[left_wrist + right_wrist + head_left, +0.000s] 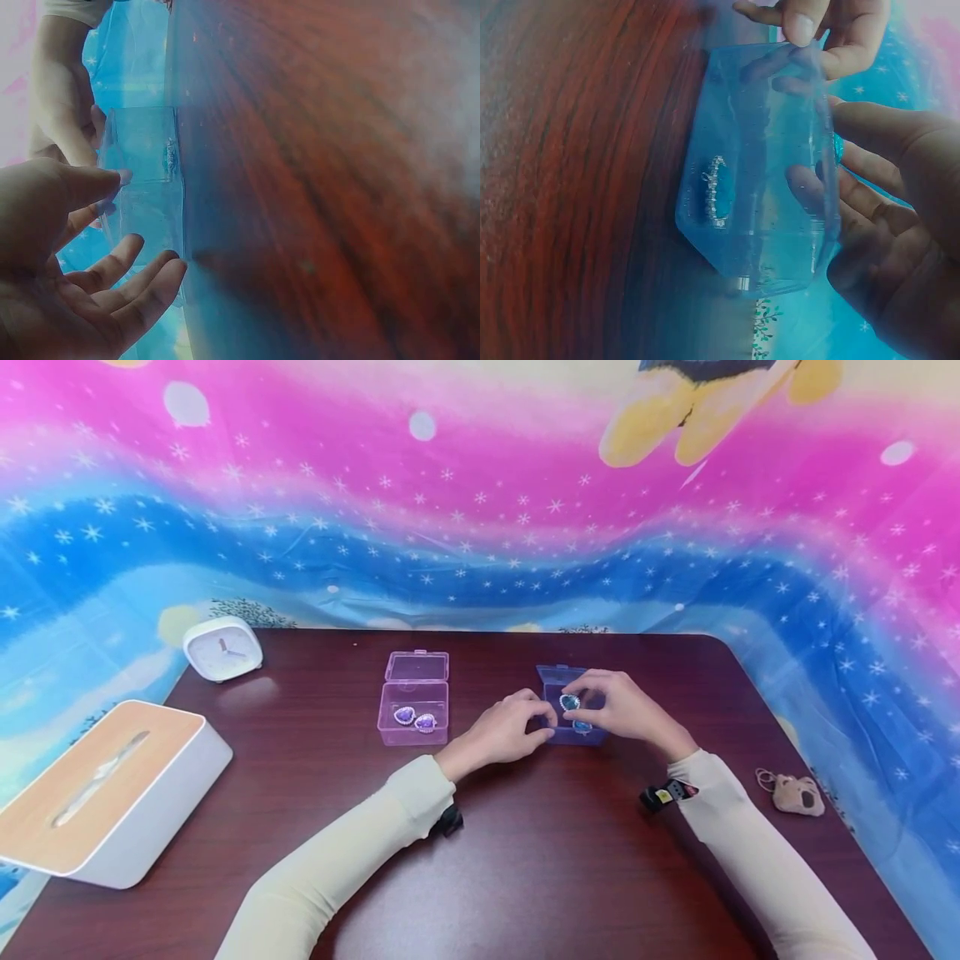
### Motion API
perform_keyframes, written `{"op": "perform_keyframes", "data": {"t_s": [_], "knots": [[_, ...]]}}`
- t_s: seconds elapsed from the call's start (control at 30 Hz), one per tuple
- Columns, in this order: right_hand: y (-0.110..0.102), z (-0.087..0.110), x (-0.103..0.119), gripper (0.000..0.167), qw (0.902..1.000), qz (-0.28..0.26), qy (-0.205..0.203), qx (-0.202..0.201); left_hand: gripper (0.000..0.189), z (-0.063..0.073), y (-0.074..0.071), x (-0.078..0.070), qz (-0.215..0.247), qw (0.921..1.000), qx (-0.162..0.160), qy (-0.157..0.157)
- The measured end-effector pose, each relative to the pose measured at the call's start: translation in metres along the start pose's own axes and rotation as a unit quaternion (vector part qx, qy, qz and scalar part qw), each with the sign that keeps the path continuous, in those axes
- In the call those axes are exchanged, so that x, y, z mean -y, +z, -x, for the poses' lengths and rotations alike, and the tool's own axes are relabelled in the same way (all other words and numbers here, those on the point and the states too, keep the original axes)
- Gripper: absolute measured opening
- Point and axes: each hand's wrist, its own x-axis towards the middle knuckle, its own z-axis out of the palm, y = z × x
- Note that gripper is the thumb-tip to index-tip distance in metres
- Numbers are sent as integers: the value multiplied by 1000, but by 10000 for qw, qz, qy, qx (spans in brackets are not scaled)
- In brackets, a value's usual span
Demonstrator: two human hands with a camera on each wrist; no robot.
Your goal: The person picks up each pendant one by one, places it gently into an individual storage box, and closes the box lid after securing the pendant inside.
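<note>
A translucent blue box (557, 727) stands with its lid raised at the back. My right hand (618, 706) is over its right part and pinches a teal heart-shaped gem (570, 702) with a pale beaded edge. Another blue gem (582, 726) lies inside, visible through the wall in the right wrist view (721, 191). At the left front corner of the box, my left hand (510, 727) grips the rim between thumb (124, 177) and index finger, its other fingers spread outside. To the left, an open pink box (412, 737) holds two purple heart-shaped gems (405, 716).
A white tissue box with a wooden top (97, 785) stands at the left, with a white clock (223, 649) behind it. A small beige pouch-like object (797, 794) lies near the right edge of the dark table (480, 860). A patterned cloth (480, 527) hangs behind.
</note>
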Motion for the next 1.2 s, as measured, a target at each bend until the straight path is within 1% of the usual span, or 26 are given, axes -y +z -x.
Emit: {"op": "perform_keyframes", "data": {"t_s": [0.2, 0.4, 0.63, 0.7, 0.93, 1.2], "knots": [[4, -3, -3, 31, 9996, 114, 94, 250, 17, 0, 2, 1, -19, 10000, 17, 20], [5, -6, -5, 29, 9996, 199, -37, 204, 16, 0, 3, 1, -6, 10000, -22, 83], [10, -7, -7, 29, 9975, 588, 169, 351, 13, -1, 3, 1, -47, 9999, -12, 96], [11, -7, -8, 29, 9973, 614, 191, 345, 13, -1, 3, 1, -56, 9999, -20, 103], [13, -6, -9, 30, 9976, 608, 189, 286, 14, -1, 3, 1, -51, 9999, -38, 88], [11, -4, -10, 32, 9987, 427, 73, 265, 15, 0, 2, 0, -94, 9999, -68, 66]]}}
